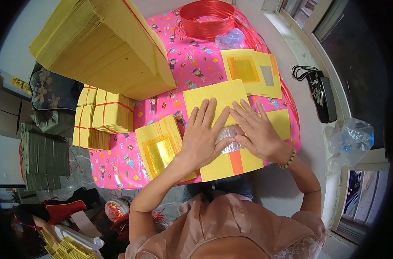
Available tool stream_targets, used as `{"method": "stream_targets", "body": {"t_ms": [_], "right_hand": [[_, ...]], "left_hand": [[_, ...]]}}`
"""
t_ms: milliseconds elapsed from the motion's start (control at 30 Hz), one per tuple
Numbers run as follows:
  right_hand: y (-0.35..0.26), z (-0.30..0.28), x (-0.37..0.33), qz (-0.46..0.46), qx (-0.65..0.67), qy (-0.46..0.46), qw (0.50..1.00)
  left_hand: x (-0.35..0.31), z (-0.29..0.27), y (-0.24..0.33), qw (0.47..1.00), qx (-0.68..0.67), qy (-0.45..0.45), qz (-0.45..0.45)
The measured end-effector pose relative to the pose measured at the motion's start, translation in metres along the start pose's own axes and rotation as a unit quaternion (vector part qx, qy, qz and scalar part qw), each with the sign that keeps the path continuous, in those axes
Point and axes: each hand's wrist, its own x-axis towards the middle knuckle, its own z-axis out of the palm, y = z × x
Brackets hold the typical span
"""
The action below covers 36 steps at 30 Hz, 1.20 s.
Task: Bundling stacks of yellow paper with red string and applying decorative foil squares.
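Observation:
Yellow paper sheets lie under both my hands at the table's front edge. My left hand (201, 140) is spread flat with its fingertips on a plain yellow sheet (216, 93). My right hand (262, 134) lies flat beside it, fingers apart, the thumbs nearly touching. Below the thumbs shows a yellow sheet (213, 169) with a silver foil patch (229, 134) and an orange-red strip (236, 162); my hands cover part of it. To the left of my left hand is a stack of yellow sheets (159, 149) with a gold foil square on top.
A tall yellow paper block (105, 52) and red-tied bundles (114, 110) stand at left. Sheets with gold and silver patches (244, 69) lie beyond my hands. A red strapping coil (207, 21) sits at the back of the pink-covered table (187, 60). Keys (318, 95) lie on the right ledge.

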Motion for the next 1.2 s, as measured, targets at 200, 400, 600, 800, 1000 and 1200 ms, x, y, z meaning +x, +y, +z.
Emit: {"method": "stream_targets", "body": {"t_ms": [200,400,600,800,1000,1200], "right_hand": [[-0.001,-0.003,-0.006,0.002,0.017,-0.032,0.999],[0.004,0.003,-0.012,0.007,0.033,-0.050,0.998],[0.008,0.004,-0.006,-0.031,0.001,-0.026,0.999],[0.006,0.007,-0.008,-0.020,-0.010,-0.008,1.000],[0.024,0.011,-0.001,-0.013,0.002,0.049,0.999],[0.038,0.010,0.010,-0.108,-0.131,0.153,0.974]], "left_hand": [[-0.001,-0.001,0.002,1.000,-0.001,-0.012,-0.002],[-0.004,0.003,-0.001,1.000,-0.018,-0.011,0.007],[-0.002,0.008,-0.006,0.999,-0.029,0.017,0.000],[-0.002,0.013,-0.007,1.000,-0.020,0.021,-0.005],[0.000,0.005,-0.012,1.000,-0.002,0.014,0.017],[0.012,0.001,-0.010,0.996,0.051,0.050,0.050]]}}
